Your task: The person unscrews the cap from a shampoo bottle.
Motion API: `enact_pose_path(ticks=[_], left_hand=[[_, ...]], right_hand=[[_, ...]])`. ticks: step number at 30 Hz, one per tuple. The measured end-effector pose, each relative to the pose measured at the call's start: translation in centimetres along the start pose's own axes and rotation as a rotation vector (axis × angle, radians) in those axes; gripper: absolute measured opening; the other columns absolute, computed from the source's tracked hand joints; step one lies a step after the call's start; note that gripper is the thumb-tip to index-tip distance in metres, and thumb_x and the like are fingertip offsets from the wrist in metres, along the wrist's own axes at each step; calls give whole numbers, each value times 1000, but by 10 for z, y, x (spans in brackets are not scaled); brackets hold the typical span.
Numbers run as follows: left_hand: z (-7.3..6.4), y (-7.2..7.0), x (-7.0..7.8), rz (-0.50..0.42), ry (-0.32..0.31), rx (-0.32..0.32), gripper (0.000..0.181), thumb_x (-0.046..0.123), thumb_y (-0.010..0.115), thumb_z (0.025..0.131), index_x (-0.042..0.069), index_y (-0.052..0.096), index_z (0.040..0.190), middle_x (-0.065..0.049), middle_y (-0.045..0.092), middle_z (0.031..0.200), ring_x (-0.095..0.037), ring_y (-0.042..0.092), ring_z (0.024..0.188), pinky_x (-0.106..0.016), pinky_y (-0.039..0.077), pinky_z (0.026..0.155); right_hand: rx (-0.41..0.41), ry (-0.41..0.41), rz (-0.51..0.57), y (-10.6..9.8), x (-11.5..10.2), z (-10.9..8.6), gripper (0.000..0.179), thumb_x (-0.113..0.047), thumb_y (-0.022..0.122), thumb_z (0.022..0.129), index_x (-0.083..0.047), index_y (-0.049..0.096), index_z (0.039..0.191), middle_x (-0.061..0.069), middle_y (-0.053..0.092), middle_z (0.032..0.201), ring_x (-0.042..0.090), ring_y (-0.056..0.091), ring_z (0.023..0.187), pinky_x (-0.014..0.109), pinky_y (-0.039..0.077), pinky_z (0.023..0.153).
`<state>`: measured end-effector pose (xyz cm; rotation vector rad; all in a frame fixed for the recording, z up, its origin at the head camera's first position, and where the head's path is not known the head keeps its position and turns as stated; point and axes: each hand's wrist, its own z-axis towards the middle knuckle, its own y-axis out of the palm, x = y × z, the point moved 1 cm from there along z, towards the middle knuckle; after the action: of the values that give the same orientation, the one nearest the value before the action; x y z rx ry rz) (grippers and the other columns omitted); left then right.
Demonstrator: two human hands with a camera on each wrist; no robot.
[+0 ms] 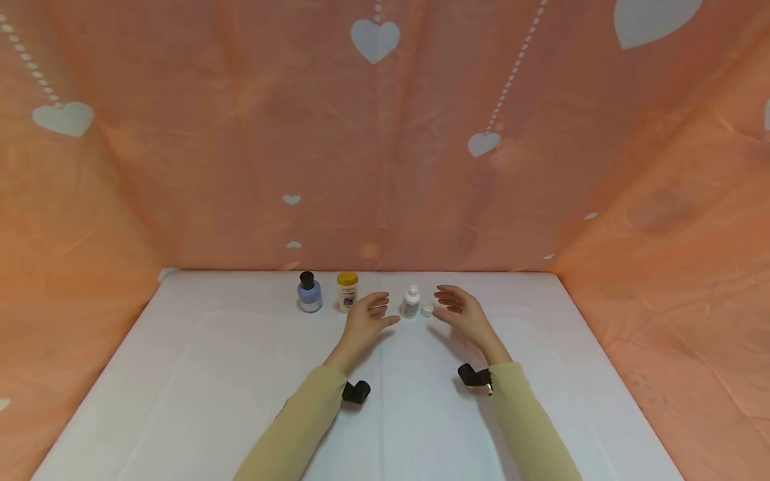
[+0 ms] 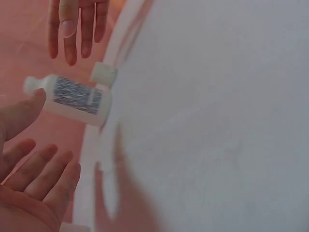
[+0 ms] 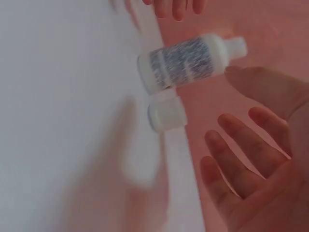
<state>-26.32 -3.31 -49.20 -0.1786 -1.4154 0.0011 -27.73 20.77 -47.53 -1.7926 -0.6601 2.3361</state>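
Observation:
A small white bottle (image 1: 410, 304) with a printed label stands upright on the table, its narrow neck uncapped in both wrist views. Right beside it on the table sits its white cap (image 1: 428, 310). My left hand (image 1: 365, 325) is held to the left of the bottle, fingers spread and loosely bent, with nothing in it. On the other side, my right hand (image 1: 468, 317) hovers near the cap, fingers relaxed and apart, also holding nothing. In the right wrist view the bottle (image 3: 183, 63) and cap (image 3: 167, 114) show between the two hands.
Left of the hands stand a blue bottle (image 1: 309, 295) with a black cap and a white jar (image 1: 347, 294) with a yellow lid, partly behind my left fingers. The white table (image 1: 198, 374) ends at an orange cloth backdrop (image 1: 385, 167) with white hearts.

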Motion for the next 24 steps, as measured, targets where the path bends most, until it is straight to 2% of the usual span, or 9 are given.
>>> enact_pose_path(ticks=[3,5,9,13,18,24], left_hand=[[-7,-8,8,-19,-2,-30,54,0,77,78,-5,55,127,-26,55,127,-39,55,115,-41,47,97],[-13,-14,11,-33,-2,-42,53,1,78,78,-2,57,126,-25,55,128,-39,55,115,-40,47,97],[-27,-30,13,-43,-7,-49,51,2,79,77,3,60,124,-23,56,126,-36,57,114,-37,48,95],[-41,-50,13,-32,-22,-45,51,2,80,76,1,61,123,-23,57,125,-36,58,113,-36,49,94],[-50,-72,8,-34,-43,-6,51,0,79,77,-6,59,123,-26,57,124,-41,56,113,-33,50,91],[-54,-91,6,-9,-33,74,52,1,79,76,-9,58,123,-28,57,122,-42,56,112,-30,52,88]], right_hand=[[-20,-3,16,-1,-8,-4,55,-4,73,84,-3,50,134,22,57,126,35,52,118,51,41,100],[-35,-24,39,-2,-17,-7,57,-2,73,83,-2,48,135,24,56,127,37,51,120,52,39,101],[-44,-84,75,-2,-45,-15,59,3,73,82,4,47,134,27,55,127,42,49,119,56,38,101],[-23,-151,104,-1,-73,-20,59,7,72,81,6,46,134,29,54,126,44,49,118,56,38,100],[-36,-212,173,9,-94,-18,60,11,70,80,8,45,134,30,53,126,45,49,118,57,37,100],[-94,-237,204,32,-103,-10,57,11,70,80,8,47,132,25,56,123,44,50,116,56,38,100]])
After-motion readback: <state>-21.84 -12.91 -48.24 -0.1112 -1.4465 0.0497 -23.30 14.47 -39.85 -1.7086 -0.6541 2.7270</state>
